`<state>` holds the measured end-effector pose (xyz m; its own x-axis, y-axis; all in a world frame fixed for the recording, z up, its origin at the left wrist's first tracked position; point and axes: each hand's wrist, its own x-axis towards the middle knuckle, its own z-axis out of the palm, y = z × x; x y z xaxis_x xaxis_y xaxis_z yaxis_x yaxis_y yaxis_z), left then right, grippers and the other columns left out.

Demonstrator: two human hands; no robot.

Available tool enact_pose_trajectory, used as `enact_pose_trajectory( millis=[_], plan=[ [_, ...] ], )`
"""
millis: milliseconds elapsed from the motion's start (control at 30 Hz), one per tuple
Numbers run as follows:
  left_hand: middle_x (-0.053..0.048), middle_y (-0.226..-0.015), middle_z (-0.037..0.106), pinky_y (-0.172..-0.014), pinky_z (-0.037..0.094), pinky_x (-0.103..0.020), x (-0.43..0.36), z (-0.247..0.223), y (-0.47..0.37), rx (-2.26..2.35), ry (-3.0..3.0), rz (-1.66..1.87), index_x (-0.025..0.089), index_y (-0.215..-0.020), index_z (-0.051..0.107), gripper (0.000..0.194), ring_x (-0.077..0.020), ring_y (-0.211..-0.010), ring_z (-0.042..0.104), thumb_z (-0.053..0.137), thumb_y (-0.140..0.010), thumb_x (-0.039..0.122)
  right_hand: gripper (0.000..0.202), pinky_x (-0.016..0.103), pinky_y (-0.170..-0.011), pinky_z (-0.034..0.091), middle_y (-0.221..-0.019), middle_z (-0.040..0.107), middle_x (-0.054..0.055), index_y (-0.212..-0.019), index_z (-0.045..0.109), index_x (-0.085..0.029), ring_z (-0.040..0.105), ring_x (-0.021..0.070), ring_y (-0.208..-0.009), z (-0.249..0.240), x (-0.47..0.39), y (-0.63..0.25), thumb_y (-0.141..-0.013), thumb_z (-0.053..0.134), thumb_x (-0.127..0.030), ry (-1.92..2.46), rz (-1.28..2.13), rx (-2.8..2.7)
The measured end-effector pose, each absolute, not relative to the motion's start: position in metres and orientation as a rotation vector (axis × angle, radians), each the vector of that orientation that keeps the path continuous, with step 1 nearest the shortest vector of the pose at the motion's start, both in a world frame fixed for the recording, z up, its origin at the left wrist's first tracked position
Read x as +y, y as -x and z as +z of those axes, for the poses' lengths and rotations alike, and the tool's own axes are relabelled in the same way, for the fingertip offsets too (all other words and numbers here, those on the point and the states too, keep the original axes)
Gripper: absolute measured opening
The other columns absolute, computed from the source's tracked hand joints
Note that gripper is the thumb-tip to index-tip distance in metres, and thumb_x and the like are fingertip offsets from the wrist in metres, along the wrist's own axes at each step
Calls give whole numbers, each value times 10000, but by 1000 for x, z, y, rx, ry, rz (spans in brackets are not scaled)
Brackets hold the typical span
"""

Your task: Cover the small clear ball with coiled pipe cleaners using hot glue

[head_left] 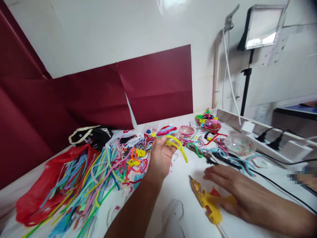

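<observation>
My left hand (160, 157) is closed on a yellow pipe cleaner (182, 150), whose bent, curved end sticks out to the right of the fingers. A yellow hot glue gun (204, 200) has its nozzle pointing up and left, with a glue stick at its rear. Over its handle is my right hand (230, 186), fingers stretched out and thumb low beside the handle; whether the palm touches it is hidden. Left of my left hand lie yellow shaped pipe-cleaner pieces (133, 162) among pink and orange ones.
A red plastic bag (39, 195) spills many coloured pipe cleaners (96, 185) at left. Clear plastic half-spheres (239, 143) and a colourful decorated ball (210, 122) stand behind. Black cables (274, 186) cross the right side. A lamp (264, 28) rises at back right.
</observation>
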<state>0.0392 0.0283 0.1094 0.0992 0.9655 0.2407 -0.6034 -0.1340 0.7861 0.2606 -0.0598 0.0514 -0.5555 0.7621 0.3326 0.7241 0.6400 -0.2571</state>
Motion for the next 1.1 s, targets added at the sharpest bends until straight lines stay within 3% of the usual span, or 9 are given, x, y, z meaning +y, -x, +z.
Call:
enact_pose_trajectory(
  millis=[100, 233, 300, 467, 667, 867, 1000, 1100],
  plan=[
    [-80, -855, 708, -938, 489, -552, 24, 113, -39, 488, -967, 1469, 210, -791, 592, 214, -346, -1099, 640, 681, -672, 363, 581, 397, -963, 527, -1354, 604, 122, -1284, 618, -237, 586, 306, -1216, 38, -61, -264, -714, 620, -122, 1123, 194, -2599],
    [-76, -841, 707, -910, 503, -556, 22, 113, -40, 489, -986, 1489, 216, -808, 589, 222, -346, -1063, 655, 685, -676, 367, 641, 552, -963, 482, -1326, 619, 179, -1292, 623, -148, 588, 382, -1194, 8, -58, -265, -663, 545, -54, 1298, 78, -2685],
    [-82, -855, 713, -903, 508, -551, 22, 112, -41, 491, -1002, 1480, 213, -785, 578, 219, -348, -1060, 659, 683, -672, 368, 589, 532, -919, 496, -1258, 655, 197, -1245, 644, -117, 626, 381, -1118, -4, -55, -261, -666, 546, -63, 1285, -22, -2701],
    [-81, -930, 728, -891, 521, -514, 20, 107, -44, 463, -1028, 1477, 216, -878, 596, 254, -331, -1047, 672, 678, -668, 332, 321, 443, -791, 498, -1005, 716, 137, -1046, 687, -178, 663, 304, -871, -13, -47, -248, -758, 546, -162, 1229, -172, -2682],
    [-63, -955, 728, -874, 536, -467, 21, 104, -45, 454, -1036, 1498, 229, -1038, 578, 367, -301, -1024, 685, 674, -687, 277, 400, 470, -889, 460, -1214, 656, 192, -1147, 644, -145, 637, 327, -1025, 0, -49, -246, -769, 516, -158, 1128, -156, -2685],
    [-48, -898, 720, -903, 520, -489, 24, 103, -44, 474, -1011, 1532, 229, -1116, 554, 436, -288, -988, 696, 679, -699, 250, 366, 415, -896, 464, -980, 698, 110, -1089, 648, -203, 652, 264, -892, 13, -52, -242, -760, 510, -123, 1053, -12, -2623],
    [-59, -1000, 707, -925, 510, -468, 26, 102, -39, 516, -1065, 1586, 228, -1162, 540, 471, -266, -980, 691, 681, -714, 244, 447, 387, -845, 519, -1111, 690, 100, -1199, 635, -260, 655, 302, -972, 6, -52, -265, -764, 563, -190, 1019, -6, -2540],
    [-65, -1062, 696, -928, 509, -446, 29, 101, -37, 544, -1101, 1630, 229, -1201, 527, 506, -255, -979, 685, 687, -721, 239, 555, 416, -912, 532, -1300, 630, 67, -1372, 525, -340, 618, 345, -1130, -10, -56, -300, -822, 577, -287, 1107, -36, -2415]
  ],
)
